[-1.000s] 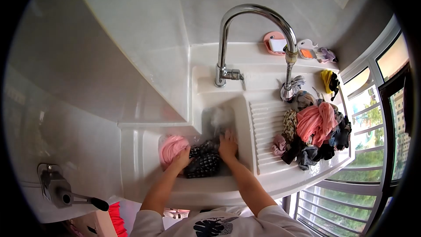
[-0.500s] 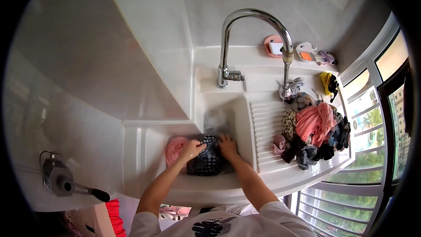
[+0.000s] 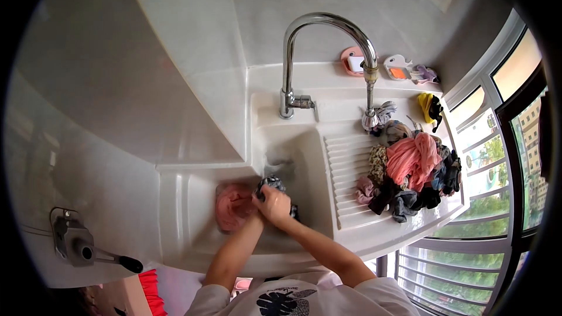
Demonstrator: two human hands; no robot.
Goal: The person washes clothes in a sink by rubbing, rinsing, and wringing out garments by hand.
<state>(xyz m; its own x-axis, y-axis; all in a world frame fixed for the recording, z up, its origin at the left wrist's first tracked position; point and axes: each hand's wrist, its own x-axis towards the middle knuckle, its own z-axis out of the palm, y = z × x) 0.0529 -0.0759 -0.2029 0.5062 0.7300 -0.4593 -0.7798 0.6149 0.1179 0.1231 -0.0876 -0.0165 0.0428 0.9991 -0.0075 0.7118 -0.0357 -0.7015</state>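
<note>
A black-and-white checked cloth (image 3: 270, 184) is bunched up in the sink basin, its darker end (image 3: 294, 212) showing to the right of my wrists. My right hand (image 3: 276, 203) is closed around it, crossing over my left hand (image 3: 257, 208). Most of the left hand's fingers are hidden behind the right, but the cloth bulges out from between the two. Just left of my hands, a wet pink cloth (image 3: 233, 206) lies at the bottom of the sink (image 3: 187, 210).
A chrome faucet (image 3: 288, 76) arches over the sink. On the ribbed washboard (image 3: 339, 181) to the right lies a heap of clothes (image 3: 413, 161). Soap dishes (image 3: 351, 63) line the back ledge. A yellow-and-black cloth (image 3: 429, 107) sits near the window. A wall-mounted crank handle (image 3: 126, 263) juts out at left.
The checked cloth was spread out under my two separated hands and is now gathered into a bunch. My right hand has moved left onto the left one. The view has shifted slightly.
</note>
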